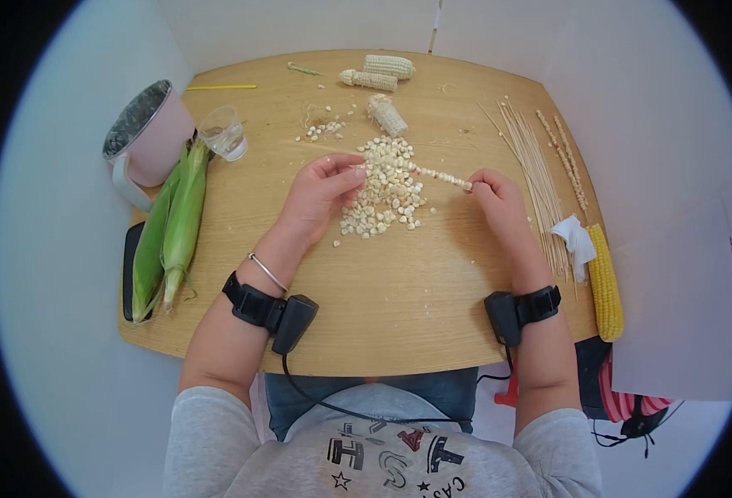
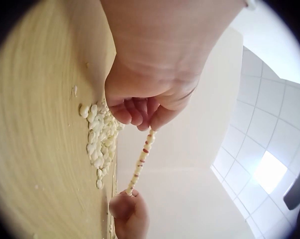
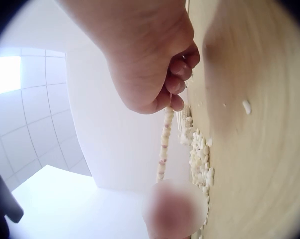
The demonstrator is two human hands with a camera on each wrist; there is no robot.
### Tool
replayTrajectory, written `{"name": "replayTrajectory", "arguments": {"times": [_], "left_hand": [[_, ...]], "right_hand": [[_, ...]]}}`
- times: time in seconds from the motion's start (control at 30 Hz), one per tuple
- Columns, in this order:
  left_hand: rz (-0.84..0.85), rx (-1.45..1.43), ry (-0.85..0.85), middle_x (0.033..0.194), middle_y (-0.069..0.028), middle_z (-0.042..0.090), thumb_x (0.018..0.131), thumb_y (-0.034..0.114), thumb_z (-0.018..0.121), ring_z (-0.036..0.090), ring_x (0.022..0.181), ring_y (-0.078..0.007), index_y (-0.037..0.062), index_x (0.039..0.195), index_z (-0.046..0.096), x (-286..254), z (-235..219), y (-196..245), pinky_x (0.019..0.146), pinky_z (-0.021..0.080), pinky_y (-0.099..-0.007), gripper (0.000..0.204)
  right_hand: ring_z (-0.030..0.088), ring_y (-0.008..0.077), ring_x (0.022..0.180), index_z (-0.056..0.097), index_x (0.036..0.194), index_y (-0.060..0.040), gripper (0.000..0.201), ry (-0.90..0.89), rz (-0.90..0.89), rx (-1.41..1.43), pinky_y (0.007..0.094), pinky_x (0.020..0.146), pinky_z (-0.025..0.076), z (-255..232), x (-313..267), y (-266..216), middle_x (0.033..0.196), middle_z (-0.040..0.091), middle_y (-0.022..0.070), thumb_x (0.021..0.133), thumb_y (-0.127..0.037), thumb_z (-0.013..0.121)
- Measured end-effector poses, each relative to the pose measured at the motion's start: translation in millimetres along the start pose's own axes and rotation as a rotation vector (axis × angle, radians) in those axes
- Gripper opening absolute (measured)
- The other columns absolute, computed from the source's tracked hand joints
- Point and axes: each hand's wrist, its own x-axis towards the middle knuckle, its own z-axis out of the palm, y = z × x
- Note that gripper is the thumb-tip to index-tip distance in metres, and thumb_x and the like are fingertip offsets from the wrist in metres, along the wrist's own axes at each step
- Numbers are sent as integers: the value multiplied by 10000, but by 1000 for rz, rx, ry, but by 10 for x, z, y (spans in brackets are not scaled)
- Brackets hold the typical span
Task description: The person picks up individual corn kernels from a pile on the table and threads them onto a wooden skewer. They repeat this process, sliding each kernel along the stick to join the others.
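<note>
A thin skewer threaded with pale corn kernels [image 1: 440,175], some reddish between them, spans the gap between both hands. My right hand [image 1: 499,203] pinches its right end with thumb and fingertips; in the right wrist view the right hand [image 3: 155,64] grips it where the row of kernels begins. The left hand [image 1: 324,191] has thumb and fingertips pinched at the other end, and the left wrist view shows the left hand [image 2: 150,74] right at the last kernels. Beneath the skewer lies a heap of loose corn kernels [image 1: 378,207] on the wooden table [image 1: 366,299].
Stripped corncobs [image 1: 386,114] lie behind the heap. To the left are husked green corn ears [image 1: 185,216], a pink mug [image 1: 154,141] and a clear cup [image 1: 226,137]. Bare skewers [image 1: 532,166], two kernel-threaded skewers [image 1: 567,158], a white tissue [image 1: 577,241] and a yellow corncob [image 1: 605,286] lie right.
</note>
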Motion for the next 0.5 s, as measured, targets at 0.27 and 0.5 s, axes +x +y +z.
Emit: {"name": "replayTrajectory", "arguments": {"times": [0.27,0.5], "left_hand": [[98,442,129,743,15,549,757,111,641,452,608,-42,29,920,606,-2,-24,-47,553,374,-177,185],[650,1054,-115,956,-42,582,709,13,558,458,852,-163,101,955,634,-41,43,-109,729,403,-256,272]], "right_hand": [[432,92,535,579,745,5,158,87,46,24,246,493,339,-62,33,57,553,470,32,748,-118,482],[436,97,533,577,748,5,157,104,-29,-3,253,495,346,-44,49,121,554,478,45,749,-120,483]]}}
